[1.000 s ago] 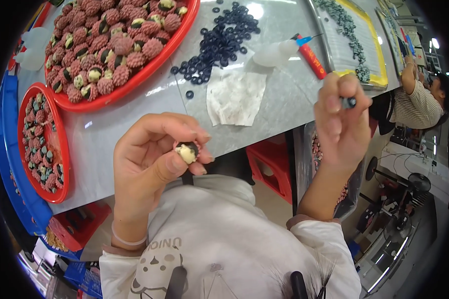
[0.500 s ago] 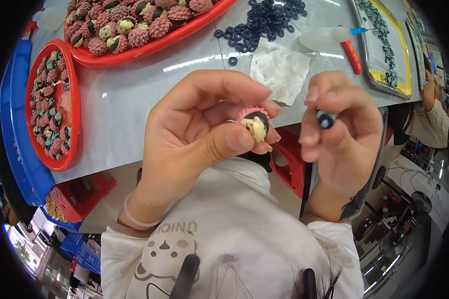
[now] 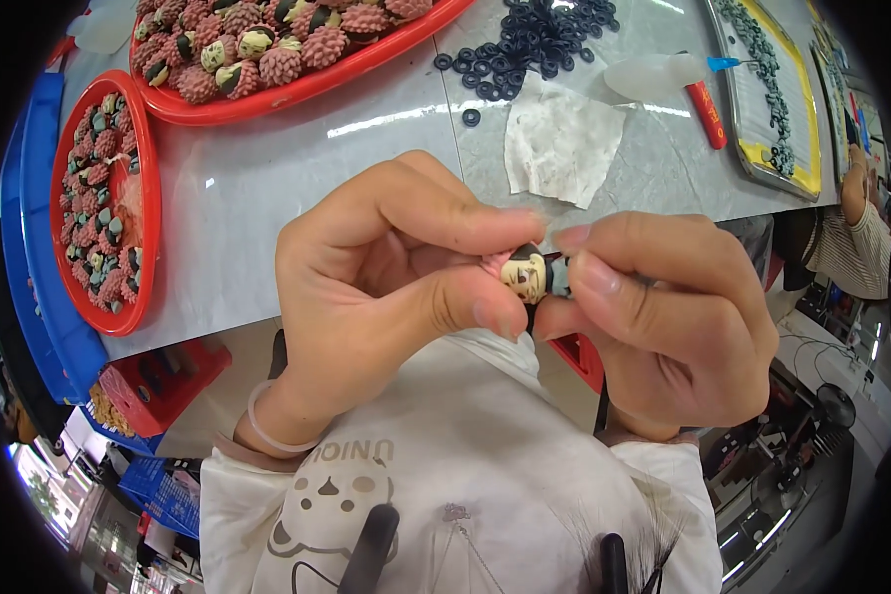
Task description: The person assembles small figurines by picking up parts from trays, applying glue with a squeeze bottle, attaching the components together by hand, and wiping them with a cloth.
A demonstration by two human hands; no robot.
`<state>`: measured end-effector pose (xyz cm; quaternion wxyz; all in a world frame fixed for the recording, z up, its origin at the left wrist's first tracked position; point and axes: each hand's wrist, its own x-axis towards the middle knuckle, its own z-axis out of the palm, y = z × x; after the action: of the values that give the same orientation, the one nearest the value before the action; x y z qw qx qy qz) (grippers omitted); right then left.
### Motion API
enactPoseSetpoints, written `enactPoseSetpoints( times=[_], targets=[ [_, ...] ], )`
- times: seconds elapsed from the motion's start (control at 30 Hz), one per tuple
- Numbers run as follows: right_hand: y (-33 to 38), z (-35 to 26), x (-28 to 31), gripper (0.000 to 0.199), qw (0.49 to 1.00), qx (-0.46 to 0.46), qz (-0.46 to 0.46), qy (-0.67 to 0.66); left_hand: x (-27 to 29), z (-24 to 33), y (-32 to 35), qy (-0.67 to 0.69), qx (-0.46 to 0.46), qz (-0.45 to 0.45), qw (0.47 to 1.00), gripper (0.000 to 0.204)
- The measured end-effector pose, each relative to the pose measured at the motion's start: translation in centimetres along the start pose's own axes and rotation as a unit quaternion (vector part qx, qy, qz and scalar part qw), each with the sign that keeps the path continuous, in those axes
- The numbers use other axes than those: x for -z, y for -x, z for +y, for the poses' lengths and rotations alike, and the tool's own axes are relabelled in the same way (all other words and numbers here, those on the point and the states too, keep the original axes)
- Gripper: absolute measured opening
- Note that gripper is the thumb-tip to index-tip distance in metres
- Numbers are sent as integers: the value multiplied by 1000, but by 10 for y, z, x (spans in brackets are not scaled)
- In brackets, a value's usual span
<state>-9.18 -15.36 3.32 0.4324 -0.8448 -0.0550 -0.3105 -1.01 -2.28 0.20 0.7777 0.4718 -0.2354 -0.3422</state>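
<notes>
Between the thumb and fingers of my left hand [image 3: 361, 272] is a small figurine head [image 3: 523, 279], with a cream face, dark band and pink bumpy hair. The head lies sideways, its face toward me. My right hand [image 3: 678, 317] pinches a small grey-blue figurine body [image 3: 560, 276] at the head's neck side. The two pieces appear to touch; my right fingertips cover much of the body. Both hands are closed, held close together in front of my chest near the table's front edge.
A large red tray [image 3: 297, 97] of pink-haired heads stands at the back left. Beside it, a smaller red tray [image 3: 148, 213] holds assembled-looking figurines. Dark rings [image 3: 525, 45], a white cloth [image 3: 562, 144], a needle-tipped bottle [image 3: 653, 76], a red marker [image 3: 706, 114] and a metal tray [image 3: 812, 168] are on the table.
My right hand has moved left, bringing the grey-blue body up to the head. In my left hand the head has turned, so its face and neck side point more to the right.
</notes>
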Motion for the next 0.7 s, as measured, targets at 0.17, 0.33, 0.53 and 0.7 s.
enactPoseSetpoints(
  times=[0.17,0.33,0.53,0.7],
  targets=[
    [-2,3,-2,20,1000,-28,-1,8,-12,9,-6,-11,37,51,998,42],
    [1,1,31,16,997,-58,54,-6,32,44,3,-232,-122,85,961,39],
    [-6,130,206,33,918,-252,177,249,85,99,24,-730,-63,246,634,31],
    [-17,225,252,47,907,-234,54,346,45,60,31,-693,-168,230,662,25]
  ],
)
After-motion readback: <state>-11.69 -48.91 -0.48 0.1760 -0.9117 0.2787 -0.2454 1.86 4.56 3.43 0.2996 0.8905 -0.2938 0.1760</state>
